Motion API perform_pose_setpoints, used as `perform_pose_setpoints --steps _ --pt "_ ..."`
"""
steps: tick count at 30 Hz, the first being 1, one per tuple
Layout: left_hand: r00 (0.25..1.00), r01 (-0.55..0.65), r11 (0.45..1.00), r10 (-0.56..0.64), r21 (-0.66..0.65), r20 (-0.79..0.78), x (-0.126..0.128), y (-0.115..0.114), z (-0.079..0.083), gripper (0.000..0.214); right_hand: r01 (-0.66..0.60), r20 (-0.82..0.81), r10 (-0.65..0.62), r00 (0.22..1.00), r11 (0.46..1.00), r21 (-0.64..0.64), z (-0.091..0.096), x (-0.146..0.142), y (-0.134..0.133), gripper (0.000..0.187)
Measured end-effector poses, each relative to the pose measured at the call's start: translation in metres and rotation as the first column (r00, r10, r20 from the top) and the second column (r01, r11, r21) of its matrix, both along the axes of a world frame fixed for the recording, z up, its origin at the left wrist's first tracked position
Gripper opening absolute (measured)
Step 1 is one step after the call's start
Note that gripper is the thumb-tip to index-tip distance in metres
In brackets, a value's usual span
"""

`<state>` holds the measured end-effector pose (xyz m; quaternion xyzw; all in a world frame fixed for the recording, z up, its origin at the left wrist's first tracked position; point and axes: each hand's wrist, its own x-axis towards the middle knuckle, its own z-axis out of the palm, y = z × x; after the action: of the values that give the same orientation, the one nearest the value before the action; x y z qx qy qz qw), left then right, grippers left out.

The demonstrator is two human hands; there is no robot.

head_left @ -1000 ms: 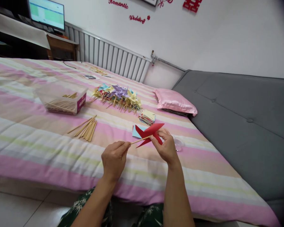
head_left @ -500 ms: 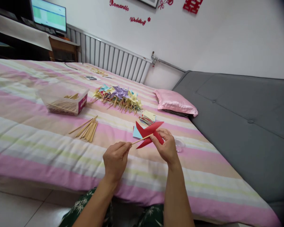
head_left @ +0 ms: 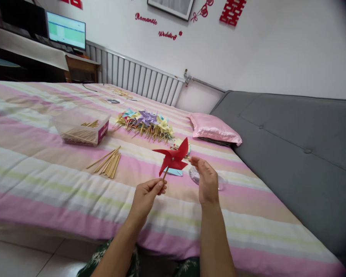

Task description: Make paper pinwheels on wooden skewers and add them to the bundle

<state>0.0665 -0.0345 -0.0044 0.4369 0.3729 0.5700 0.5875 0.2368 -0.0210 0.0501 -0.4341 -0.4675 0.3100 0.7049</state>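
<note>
Red pinwheel [head_left: 172,158] now upright and facing the camera, left hand [head_left: 146,194] pinching its stick, right hand [head_left: 206,181] let go, fingers loosely spread beside it, above the bed's [head_left: 46,165] near edge.

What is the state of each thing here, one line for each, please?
Red pinwheel: finished, on its stick, held up.
Left hand: pinching the stick.
Right hand: open, beside the pinwheel, not touching it.
Pile of pinwheels: lying on the bed.
Loose sticks: lying in a bundle.
Clear box: open, sticks inside.
Monitor: switched on.
</note>
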Motion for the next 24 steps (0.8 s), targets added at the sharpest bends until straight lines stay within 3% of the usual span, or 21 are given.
perform_pose_setpoints --steps 7,9,14,18,24 --pt "0.991 0.123 0.991 -0.120 -0.046 0.057 0.003 -0.004 0.004 0.025 -0.203 0.062 0.199 0.978 0.977 0.066 0.008 -0.031 -0.008 0.028" --pt "0.989 0.147 0.987 -0.146 -0.056 0.034 0.003 -0.004 0.005 0.028 -0.176 0.073 0.174 0.982 0.984 0.029 0.009 -0.033 -0.009 0.026" --pt "0.984 0.165 0.984 -0.169 -0.071 -0.057 0.004 -0.005 0.005 0.032 0.043 0.091 -0.034 0.995 0.994 -0.097 0.007 -0.022 -0.006 0.025" --pt "0.980 0.179 0.980 -0.186 -0.089 -0.069 0.006 -0.005 0.006 0.032 -0.067 0.046 0.078 0.996 0.980 -0.189 0.006 -0.012 -0.006 0.027" --pt "0.977 0.180 0.981 -0.186 -0.070 -0.100 0.008 -0.006 0.008 0.031 -0.053 -0.014 0.051 0.999 0.963 -0.265 0.005 -0.013 -0.006 0.024"
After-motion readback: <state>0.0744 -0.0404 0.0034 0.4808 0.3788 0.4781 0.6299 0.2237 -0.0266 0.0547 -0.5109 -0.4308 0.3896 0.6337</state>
